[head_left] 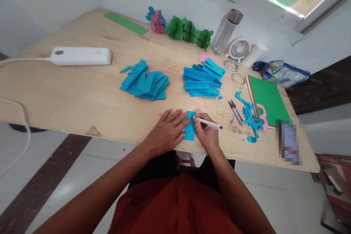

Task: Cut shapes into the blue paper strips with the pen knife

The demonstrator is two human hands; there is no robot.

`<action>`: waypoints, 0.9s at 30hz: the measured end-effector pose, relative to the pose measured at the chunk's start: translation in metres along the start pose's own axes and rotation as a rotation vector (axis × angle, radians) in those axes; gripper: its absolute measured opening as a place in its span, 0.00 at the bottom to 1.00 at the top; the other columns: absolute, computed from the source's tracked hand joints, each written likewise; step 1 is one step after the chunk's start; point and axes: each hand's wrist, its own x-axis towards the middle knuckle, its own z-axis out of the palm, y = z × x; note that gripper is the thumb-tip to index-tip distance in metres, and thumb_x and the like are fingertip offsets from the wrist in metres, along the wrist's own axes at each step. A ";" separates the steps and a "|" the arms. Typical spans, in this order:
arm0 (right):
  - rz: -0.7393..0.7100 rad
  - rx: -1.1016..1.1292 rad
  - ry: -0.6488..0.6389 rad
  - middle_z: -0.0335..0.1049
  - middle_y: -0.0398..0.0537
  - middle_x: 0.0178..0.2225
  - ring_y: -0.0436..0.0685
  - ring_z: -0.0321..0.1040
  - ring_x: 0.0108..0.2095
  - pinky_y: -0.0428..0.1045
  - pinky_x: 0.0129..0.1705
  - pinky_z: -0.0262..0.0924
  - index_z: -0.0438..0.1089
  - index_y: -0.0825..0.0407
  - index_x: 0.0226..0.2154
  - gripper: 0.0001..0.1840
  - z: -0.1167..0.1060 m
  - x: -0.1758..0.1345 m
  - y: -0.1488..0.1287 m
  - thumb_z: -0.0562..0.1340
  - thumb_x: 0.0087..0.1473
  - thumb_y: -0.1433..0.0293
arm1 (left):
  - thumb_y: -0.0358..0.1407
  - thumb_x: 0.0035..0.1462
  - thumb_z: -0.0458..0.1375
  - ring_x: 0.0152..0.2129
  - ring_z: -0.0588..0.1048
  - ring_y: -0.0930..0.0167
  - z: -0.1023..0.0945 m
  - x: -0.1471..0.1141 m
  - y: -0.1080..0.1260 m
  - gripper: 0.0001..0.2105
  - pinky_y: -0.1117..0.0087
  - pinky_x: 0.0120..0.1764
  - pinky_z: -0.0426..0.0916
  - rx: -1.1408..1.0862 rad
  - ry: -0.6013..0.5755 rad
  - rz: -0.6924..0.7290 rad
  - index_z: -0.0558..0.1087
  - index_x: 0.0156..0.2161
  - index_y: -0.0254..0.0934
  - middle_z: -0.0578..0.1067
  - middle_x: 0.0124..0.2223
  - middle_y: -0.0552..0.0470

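A small blue paper strip (189, 135) lies upright before me near the table's front edge. Flat on its left side rests my left hand (168, 131), fingers spread and pressing it to the wood. My right hand (207, 135) grips a white pen (208, 122) whose tip touches the upper part of the strip. Beyond my hands are two piles of folded blue paper: one pile (148, 84) to the left, another pile (203, 80) to the right. Thread snips (236, 112) and curled blue paper scraps (249, 113) lie right of my right hand.
Green paper sheets (268, 98) with a pink cut-out (262, 117) lie at the right. Along the wall stand green paper ornaments (189, 31), a glass bottle (227, 31) and a small fan (239, 49). Tape rolls (238, 79) lie nearby. A white power strip (82, 56) is at left.
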 end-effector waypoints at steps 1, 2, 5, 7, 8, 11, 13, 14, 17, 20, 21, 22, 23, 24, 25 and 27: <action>0.004 0.005 0.001 0.72 0.43 0.29 0.52 0.68 0.28 0.48 0.32 0.63 0.70 0.48 0.34 0.07 0.000 0.000 0.000 0.58 0.58 0.65 | 0.38 0.65 0.50 0.62 0.62 0.56 0.000 0.000 0.000 0.20 0.47 0.62 0.56 0.000 0.000 -0.001 0.69 0.59 0.36 0.67 0.64 0.43; 0.008 0.012 0.003 0.72 0.43 0.29 0.52 0.68 0.29 0.48 0.32 0.63 0.70 0.48 0.34 0.07 0.000 0.000 0.001 0.58 0.58 0.64 | 0.38 0.65 0.50 0.62 0.62 0.55 0.000 0.000 0.000 0.19 0.47 0.61 0.56 0.001 -0.002 -0.002 0.69 0.59 0.36 0.66 0.64 0.43; 0.011 0.025 0.004 0.73 0.43 0.30 0.52 0.69 0.29 0.48 0.32 0.64 0.70 0.48 0.34 0.07 -0.001 -0.002 0.003 0.59 0.58 0.64 | 0.38 0.65 0.50 0.62 0.62 0.55 0.000 0.000 0.000 0.20 0.48 0.61 0.56 0.000 -0.008 -0.004 0.69 0.59 0.35 0.66 0.64 0.43; 0.011 0.023 0.001 0.73 0.43 0.30 0.53 0.69 0.29 0.47 0.32 0.64 0.71 0.48 0.35 0.07 -0.002 -0.003 0.003 0.59 0.58 0.64 | 0.37 0.65 0.50 0.62 0.62 0.55 0.000 0.000 0.000 0.20 0.48 0.61 0.57 -0.005 -0.004 -0.002 0.69 0.59 0.35 0.66 0.64 0.42; 0.013 0.021 0.003 0.73 0.43 0.30 0.53 0.69 0.29 0.47 0.32 0.64 0.71 0.48 0.35 0.07 -0.002 -0.004 0.003 0.59 0.58 0.64 | 0.37 0.65 0.50 0.61 0.63 0.55 0.000 0.000 0.000 0.20 0.47 0.61 0.57 -0.008 0.001 0.000 0.69 0.59 0.35 0.67 0.64 0.42; 0.016 0.006 0.011 0.73 0.44 0.30 0.52 0.69 0.28 0.47 0.31 0.64 0.71 0.49 0.35 0.07 -0.004 -0.006 0.001 0.59 0.58 0.64 | 0.37 0.65 0.50 0.61 0.63 0.55 0.000 0.000 0.000 0.20 0.47 0.61 0.57 -0.015 0.009 0.003 0.70 0.59 0.35 0.67 0.64 0.42; 0.008 -0.013 0.015 0.73 0.44 0.29 0.52 0.69 0.28 0.47 0.31 0.63 0.71 0.49 0.34 0.07 -0.005 -0.008 -0.001 0.58 0.58 0.64 | 0.37 0.65 0.50 0.61 0.62 0.55 -0.001 0.000 0.001 0.20 0.47 0.61 0.57 -0.013 0.001 0.000 0.70 0.59 0.35 0.67 0.64 0.42; 0.001 -0.021 0.018 0.73 0.44 0.29 0.52 0.69 0.28 0.47 0.31 0.63 0.71 0.49 0.34 0.07 -0.006 -0.008 -0.002 0.58 0.58 0.65 | 0.37 0.65 0.50 0.62 0.62 0.55 -0.001 0.000 0.001 0.20 0.47 0.61 0.57 -0.010 -0.004 -0.001 0.70 0.59 0.36 0.67 0.64 0.42; -0.010 -0.031 0.036 0.74 0.45 0.30 0.52 0.69 0.28 0.48 0.32 0.63 0.71 0.49 0.34 0.08 -0.007 -0.011 -0.004 0.58 0.58 0.65 | 0.37 0.64 0.51 0.62 0.62 0.55 -0.002 0.001 0.002 0.19 0.48 0.61 0.57 0.001 -0.014 0.002 0.70 0.58 0.38 0.67 0.64 0.43; -0.005 -0.028 0.045 0.74 0.44 0.29 0.52 0.69 0.27 0.47 0.31 0.63 0.71 0.50 0.34 0.08 -0.007 -0.013 -0.006 0.58 0.58 0.64 | 0.36 0.64 0.52 0.62 0.62 0.56 -0.002 0.001 0.002 0.19 0.49 0.61 0.57 0.005 -0.014 0.006 0.70 0.58 0.40 0.67 0.64 0.44; -0.004 -0.026 0.048 0.74 0.44 0.29 0.52 0.69 0.27 0.47 0.31 0.63 0.71 0.50 0.34 0.08 -0.007 -0.013 -0.006 0.58 0.58 0.64 | 0.36 0.64 0.52 0.62 0.62 0.56 -0.002 0.001 0.002 0.19 0.49 0.61 0.57 0.004 -0.013 0.007 0.70 0.58 0.40 0.67 0.63 0.44; -0.003 -0.022 0.050 0.74 0.44 0.29 0.52 0.69 0.27 0.47 0.31 0.63 0.71 0.50 0.34 0.09 -0.007 -0.014 -0.007 0.58 0.58 0.64 | 0.36 0.64 0.51 0.62 0.62 0.56 -0.002 0.001 0.002 0.19 0.49 0.61 0.57 0.002 -0.011 0.009 0.70 0.58 0.40 0.67 0.63 0.43; -0.001 -0.017 0.051 0.74 0.45 0.29 0.52 0.69 0.27 0.47 0.31 0.63 0.71 0.50 0.34 0.09 -0.007 -0.014 -0.007 0.58 0.58 0.64 | 0.36 0.64 0.51 0.61 0.62 0.55 -0.002 0.001 0.002 0.19 0.49 0.61 0.56 0.000 -0.009 0.011 0.70 0.58 0.40 0.67 0.63 0.43; 0.000 -0.011 0.050 0.74 0.45 0.30 0.52 0.69 0.28 0.47 0.32 0.63 0.71 0.50 0.34 0.09 -0.007 -0.014 -0.008 0.58 0.58 0.64 | 0.36 0.64 0.51 0.61 0.62 0.55 -0.002 0.001 0.002 0.19 0.48 0.61 0.56 -0.002 -0.007 0.012 0.70 0.58 0.39 0.67 0.63 0.43; 0.003 -0.005 0.049 0.74 0.45 0.30 0.53 0.69 0.28 0.48 0.32 0.64 0.71 0.50 0.34 0.08 -0.008 -0.015 -0.009 0.58 0.58 0.64 | 0.36 0.64 0.51 0.61 0.62 0.55 -0.002 0.001 0.002 0.19 0.48 0.61 0.56 -0.004 -0.008 0.013 0.70 0.58 0.39 0.67 0.63 0.43; 0.012 -0.001 0.048 0.74 0.45 0.30 0.53 0.70 0.29 0.48 0.32 0.64 0.71 0.49 0.34 0.08 -0.008 -0.016 -0.010 0.58 0.58 0.64 | 0.35 0.64 0.50 0.61 0.62 0.54 -0.002 0.001 0.001 0.19 0.47 0.61 0.56 -0.005 -0.012 0.014 0.70 0.58 0.39 0.67 0.63 0.42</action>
